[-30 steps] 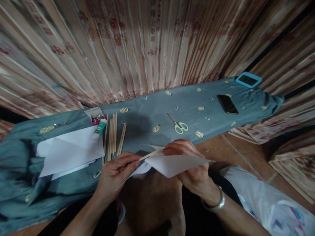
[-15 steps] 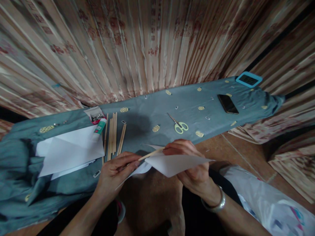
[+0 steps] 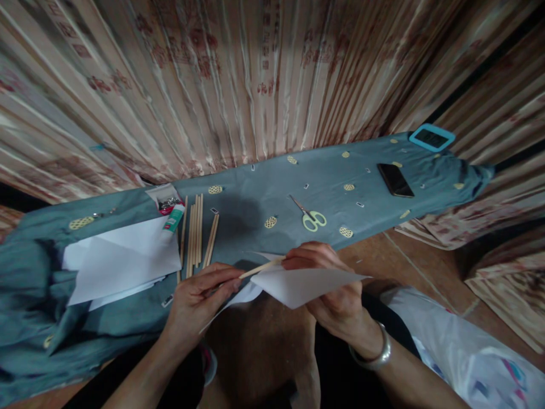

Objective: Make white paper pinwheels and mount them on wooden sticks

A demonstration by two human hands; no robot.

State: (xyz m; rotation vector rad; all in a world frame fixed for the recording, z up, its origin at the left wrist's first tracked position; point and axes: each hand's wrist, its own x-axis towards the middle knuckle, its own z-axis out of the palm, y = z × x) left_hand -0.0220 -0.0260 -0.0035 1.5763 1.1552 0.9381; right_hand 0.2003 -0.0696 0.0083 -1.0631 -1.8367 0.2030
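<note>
Between my two hands runs a thin wooden stick (image 3: pixel 261 267), with folded white paper (image 3: pixel 302 284) around or against it. My left hand (image 3: pixel 208 292) is closed, thumb and fingers pinching the stick's left end and a paper edge. My right hand (image 3: pixel 327 278), a silver bracelet at its wrist, is closed on the stick's other end and the paper, which hides some of its fingers. Left of my left hand lie several loose wooden sticks (image 3: pixel 195 233) on the cloth. A green and white glue stick (image 3: pixel 172 218) rests at the corner of a stack of white paper (image 3: pixel 128 261).
Scissors with pale green handles (image 3: pixel 314 220) lie mid-table on the grey-green cloth (image 3: pixel 255 193). A small box of metal clips (image 3: pixel 166 199) is at the back left. At the right are a black phone (image 3: pixel 395 180) and a blue-framed device (image 3: pixel 432 138). Curtains (image 3: pixel 238 85) hang behind.
Almost nothing differs. Both hands keep the same hold on the stick and paper, and the view has shifted very slightly.
</note>
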